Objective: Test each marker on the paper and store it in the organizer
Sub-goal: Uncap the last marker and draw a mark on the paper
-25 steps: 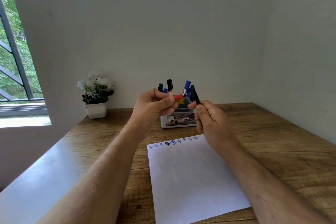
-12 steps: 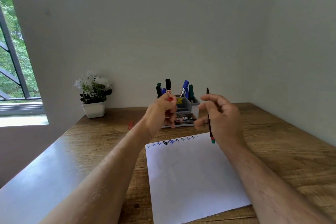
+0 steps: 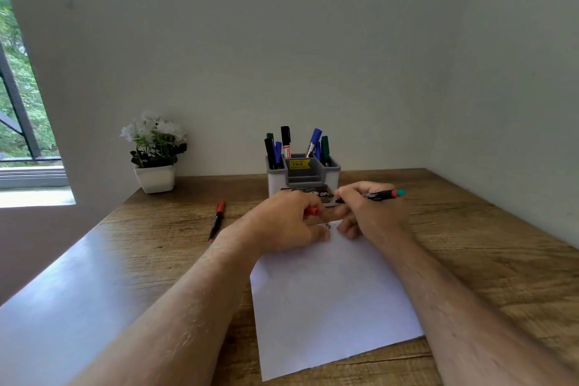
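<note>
A white sheet of paper (image 3: 329, 301) lies on the wooden desk (image 3: 488, 260) in front of me. My right hand (image 3: 366, 213) grips a black marker with a green end (image 3: 383, 194), its tip down at the paper's far edge, hidden by my fingers. My left hand (image 3: 288, 222) rests on the paper's top edge and holds a red cap (image 3: 311, 211). Behind the hands stands the grey and white organizer (image 3: 333, 171) with several black, blue and green markers (image 3: 285, 141) upright in it. Another black marker with a red cap (image 3: 216, 221) lies on the desk to the left.
A white pot of white flowers (image 3: 155, 153) stands at the desk's back left. White walls close the back and the right side. A window (image 3: 18, 122) is at the far left.
Both hands came down from in front of the organizer to the paper's far edge. The right hand turned the marker from upright to tip-down, green end pointing right. The left hand keeps the red cap.
</note>
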Tool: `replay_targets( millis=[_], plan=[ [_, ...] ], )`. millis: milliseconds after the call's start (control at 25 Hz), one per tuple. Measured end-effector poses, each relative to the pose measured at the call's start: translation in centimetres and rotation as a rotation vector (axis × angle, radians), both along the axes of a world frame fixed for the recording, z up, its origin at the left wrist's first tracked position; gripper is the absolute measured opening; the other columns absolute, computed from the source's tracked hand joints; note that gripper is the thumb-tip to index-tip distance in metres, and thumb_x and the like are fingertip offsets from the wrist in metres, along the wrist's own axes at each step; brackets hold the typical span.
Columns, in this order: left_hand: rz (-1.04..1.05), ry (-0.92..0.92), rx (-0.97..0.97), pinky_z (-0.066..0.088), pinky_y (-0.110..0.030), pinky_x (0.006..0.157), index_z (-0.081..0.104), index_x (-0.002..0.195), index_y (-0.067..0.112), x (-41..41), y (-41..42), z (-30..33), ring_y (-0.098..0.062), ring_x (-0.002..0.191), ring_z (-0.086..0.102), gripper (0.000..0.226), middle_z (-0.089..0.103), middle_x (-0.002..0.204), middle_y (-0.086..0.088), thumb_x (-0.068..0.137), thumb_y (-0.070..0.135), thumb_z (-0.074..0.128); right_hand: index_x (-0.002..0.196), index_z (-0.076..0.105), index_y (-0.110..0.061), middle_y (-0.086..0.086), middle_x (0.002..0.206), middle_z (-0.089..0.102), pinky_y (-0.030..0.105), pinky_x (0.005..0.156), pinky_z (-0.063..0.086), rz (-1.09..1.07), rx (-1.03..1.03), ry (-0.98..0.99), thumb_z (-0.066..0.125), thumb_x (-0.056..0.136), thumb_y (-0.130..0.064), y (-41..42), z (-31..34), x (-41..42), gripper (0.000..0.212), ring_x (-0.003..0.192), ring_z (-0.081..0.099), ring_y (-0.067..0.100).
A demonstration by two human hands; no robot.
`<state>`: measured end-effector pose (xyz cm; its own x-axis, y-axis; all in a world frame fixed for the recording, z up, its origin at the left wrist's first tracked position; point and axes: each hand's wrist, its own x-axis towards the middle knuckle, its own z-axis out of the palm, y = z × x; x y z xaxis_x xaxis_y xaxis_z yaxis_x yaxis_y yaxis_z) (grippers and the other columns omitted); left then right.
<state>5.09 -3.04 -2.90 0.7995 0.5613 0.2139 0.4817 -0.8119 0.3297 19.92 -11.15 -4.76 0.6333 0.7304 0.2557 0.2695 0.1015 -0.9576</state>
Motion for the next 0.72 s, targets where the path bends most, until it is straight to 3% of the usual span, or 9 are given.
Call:
replay_targets(
  millis=[240,400,560,720],
  plan=[
    [-0.03,0.089,-0.064,0.035,-0.02,0.059,0.066,0.115,0.034,0.1,0.1,-0.3,-0.004,0.072,0.049,0.03,0.05,0.079,0.014,0.086,0.036,0.071,0.077,0.061,-0.01,0.014,0.06,0.066,0.024,0.04,0.041,0.052,-0.213,-0.029,0.062,0.085,-0.007,-0.2,-0.2,0.2,0.009,0.043,0.057,0.019],
    [-0.063,0.082,-0.1,0.035,-0.019,0.063,0.066,0.116,0.039,0.1,0.1,-0.3,-0.003,0.073,0.048,0.03,0.048,0.08,0.017,0.088,0.031,0.07,0.064,0.058,-0.015,0.003,0.058,0.067,0.018,0.038,0.035,-0.038,-0.287,-0.23,0.065,0.078,-0.015,-1.0,0.5,-0.3,0.016,0.04,0.05,0.006],
    [-0.072,0.087,-0.142,0.037,-0.023,0.076,0.066,0.114,0.041,0.3,0.2,-0.5,-0.005,0.081,0.047,0.027,0.047,0.085,0.021,0.089,0.03,0.069,0.058,0.054,-0.015,0.001,0.056,0.06,0.025,0.05,0.035,-0.073,-0.292,-0.321,0.067,0.076,-0.018,-1.0,0.5,-0.6,0.022,0.055,0.053,0.013],
    [-0.068,0.085,-0.16,0.037,-0.021,0.076,0.066,0.115,0.038,0.3,0.2,-0.5,-0.004,0.081,0.047,0.027,0.048,0.086,0.021,0.089,0.029,0.07,0.064,0.057,-0.013,0.004,0.063,0.064,0.025,0.049,0.034,-0.073,-0.335,-0.346,0.067,0.078,-0.019,-0.8,0.5,-0.5,0.018,0.056,0.053,0.013]
  ],
)
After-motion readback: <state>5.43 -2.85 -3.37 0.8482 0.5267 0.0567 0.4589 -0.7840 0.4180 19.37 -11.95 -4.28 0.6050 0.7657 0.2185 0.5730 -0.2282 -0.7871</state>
